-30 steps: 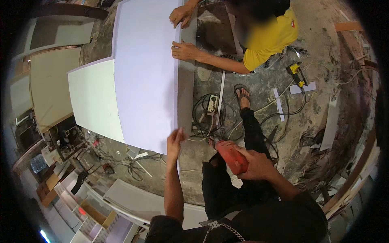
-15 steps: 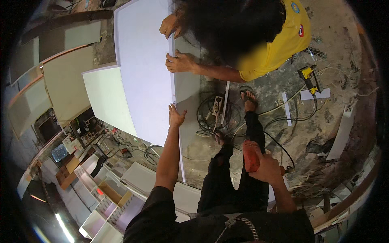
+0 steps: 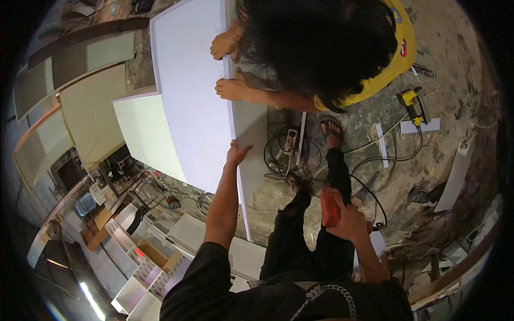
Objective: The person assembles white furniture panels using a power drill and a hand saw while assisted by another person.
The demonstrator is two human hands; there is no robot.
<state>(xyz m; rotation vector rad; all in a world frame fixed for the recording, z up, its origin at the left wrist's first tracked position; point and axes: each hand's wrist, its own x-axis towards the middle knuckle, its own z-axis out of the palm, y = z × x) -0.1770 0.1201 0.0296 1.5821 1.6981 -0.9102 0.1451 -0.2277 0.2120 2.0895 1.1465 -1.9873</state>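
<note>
The left hand (image 3: 236, 154) lies spread, fingers flat against the right edge of the large white rectangular laminated board (image 3: 195, 91), which stands over the dusty concrete floor (image 3: 396, 176) and meets a second white panel (image 3: 252, 128) along that edge. The right hand (image 3: 348, 218) is wrapped tight around a red power drill (image 3: 330, 207), held low beside the person's knee, well apart from the board. A co-worker in a yellow shirt (image 3: 393, 59) presses both hands on the same edge higher up. This looks like the aligning step ahead of fastening; the next move would call for raising the drill to the seam while the board is kept steady.
</note>
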